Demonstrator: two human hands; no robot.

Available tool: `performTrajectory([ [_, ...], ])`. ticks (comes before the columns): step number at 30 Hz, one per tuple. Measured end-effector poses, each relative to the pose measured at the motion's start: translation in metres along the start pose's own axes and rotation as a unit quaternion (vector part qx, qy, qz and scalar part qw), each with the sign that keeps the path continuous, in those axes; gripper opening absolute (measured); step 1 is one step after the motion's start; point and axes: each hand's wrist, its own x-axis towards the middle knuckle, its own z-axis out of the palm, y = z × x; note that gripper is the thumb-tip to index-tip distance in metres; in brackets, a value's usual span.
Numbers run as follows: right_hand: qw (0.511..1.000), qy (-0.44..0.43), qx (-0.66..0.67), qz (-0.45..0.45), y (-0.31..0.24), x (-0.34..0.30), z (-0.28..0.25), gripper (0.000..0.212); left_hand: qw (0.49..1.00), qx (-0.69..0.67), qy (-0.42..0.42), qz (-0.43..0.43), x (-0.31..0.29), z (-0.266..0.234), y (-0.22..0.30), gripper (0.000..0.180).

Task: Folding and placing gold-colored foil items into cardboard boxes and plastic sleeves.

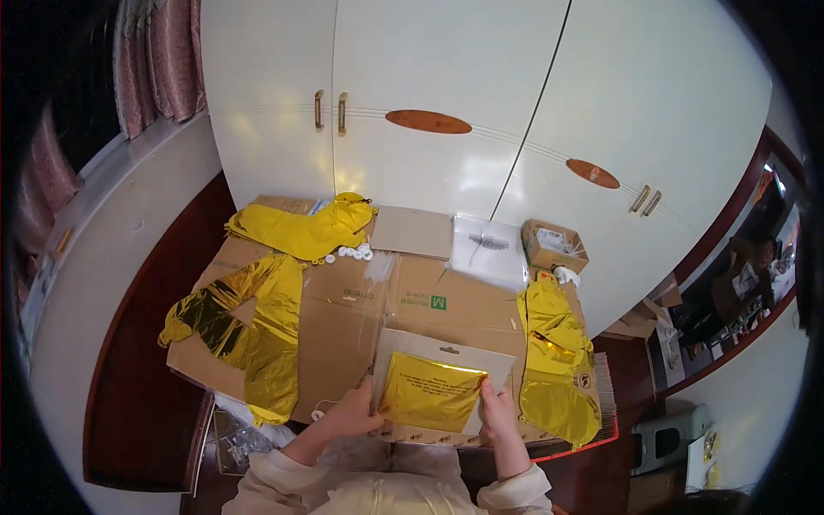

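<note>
A clear plastic bag with a hang hole holds a folded gold foil balloon, with dark print on its face. My left hand grips the bag's left edge, and my right hand pinches the right edge, thumb on top. Both hold it tilted up over the near edge of the cardboard. Flat gold foil balloons lie around it: one to the left, one at the back left, one to the right.
Small white rings lie near the back balloon. Behind are a grey-brown board, a stack of clear bags and a small open carton. White cabinet doors close off the far side. A grey stool stands at right.
</note>
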Motion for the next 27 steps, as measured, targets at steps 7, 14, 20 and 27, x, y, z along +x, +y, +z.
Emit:
performTrajectory([
  [7,0.999,-0.032,-0.025,0.004,0.016,0.004,-0.018,0.030,0.930,-0.360,-0.033,0.067,0.007,0.001,-0.009,0.042],
  [14,0.993,-0.078,-0.080,-0.029,-0.003,-0.005,0.002,0.024,0.905,-0.416,0.084,-0.033,0.017,-0.008,0.033,0.028],
  [20,0.999,-0.022,-0.031,-0.007,-0.020,0.001,0.023,0.030,0.909,-0.397,0.116,-0.046,0.020,-0.005,0.045,0.020],
  [27,1.000,0.022,0.005,0.003,-0.002,0.000,0.006,0.020,0.893,-0.439,0.104,-0.008,0.020,0.006,0.022,0.019],
])
